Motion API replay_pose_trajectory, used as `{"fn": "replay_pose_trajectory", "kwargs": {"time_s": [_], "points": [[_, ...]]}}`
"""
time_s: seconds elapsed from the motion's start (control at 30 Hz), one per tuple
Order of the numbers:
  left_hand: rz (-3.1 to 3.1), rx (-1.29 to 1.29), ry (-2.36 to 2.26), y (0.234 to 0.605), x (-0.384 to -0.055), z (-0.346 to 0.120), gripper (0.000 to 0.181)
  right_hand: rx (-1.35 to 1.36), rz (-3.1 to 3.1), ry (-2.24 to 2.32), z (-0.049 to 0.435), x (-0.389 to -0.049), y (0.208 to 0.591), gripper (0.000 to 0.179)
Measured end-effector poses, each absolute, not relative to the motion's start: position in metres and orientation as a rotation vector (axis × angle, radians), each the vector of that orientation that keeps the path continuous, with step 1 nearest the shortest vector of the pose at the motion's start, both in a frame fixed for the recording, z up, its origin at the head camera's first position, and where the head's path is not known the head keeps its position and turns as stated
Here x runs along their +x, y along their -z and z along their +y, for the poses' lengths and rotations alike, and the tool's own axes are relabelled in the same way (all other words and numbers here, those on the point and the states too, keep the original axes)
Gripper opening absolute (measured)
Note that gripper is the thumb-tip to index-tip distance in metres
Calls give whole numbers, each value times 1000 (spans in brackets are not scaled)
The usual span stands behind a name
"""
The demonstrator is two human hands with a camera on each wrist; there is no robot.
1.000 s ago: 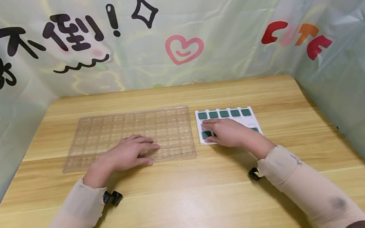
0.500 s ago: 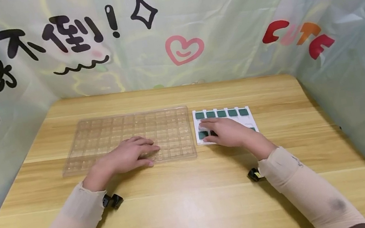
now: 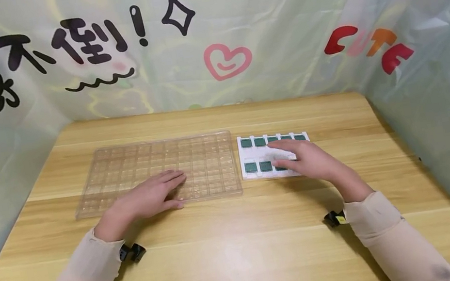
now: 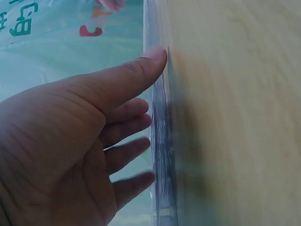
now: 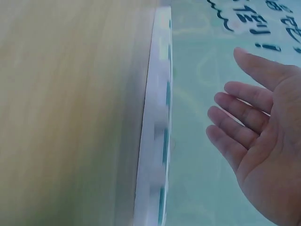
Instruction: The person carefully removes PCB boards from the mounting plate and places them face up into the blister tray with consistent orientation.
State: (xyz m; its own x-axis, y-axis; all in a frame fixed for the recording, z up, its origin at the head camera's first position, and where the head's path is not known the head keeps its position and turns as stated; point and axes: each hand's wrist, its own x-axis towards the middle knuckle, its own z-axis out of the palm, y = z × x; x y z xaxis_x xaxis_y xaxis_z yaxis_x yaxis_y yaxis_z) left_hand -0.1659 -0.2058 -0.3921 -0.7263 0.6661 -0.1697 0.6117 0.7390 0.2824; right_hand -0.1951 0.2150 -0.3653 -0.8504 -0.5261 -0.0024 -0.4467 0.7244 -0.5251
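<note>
Touching clear tray (image 3: 211,162) with left hand (image 3: 143,198), hovering over white holder (image 3: 254,155) with right hand (image 3: 312,158), fingers (image 5: 230,125) relaxed, gripping nothing. Likely light, stiff, slick plastic; best held by rims (image 3: 216,196).

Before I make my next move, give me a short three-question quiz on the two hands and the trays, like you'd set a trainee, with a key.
1. Multiple choice: what is the left hand touching?
A. the white tray
B. the clear tray
C. a green piece

2. True or false: the right hand is gripping the white tray.

3. Fill in the blank: the green pieces sit on the white tray in ___ rows.

Key:
1. B.
2. False; the right wrist view shows the right hand apart from it.
3. Two.
</note>
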Motion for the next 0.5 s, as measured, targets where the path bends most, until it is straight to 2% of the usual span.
{"fn": "replay_pose_trajectory", "kwargs": {"time_s": [0.5], "points": [[2716,1064,-338,395,-170,-209,76,-581,2769,853,268,-192,368,61]]}}
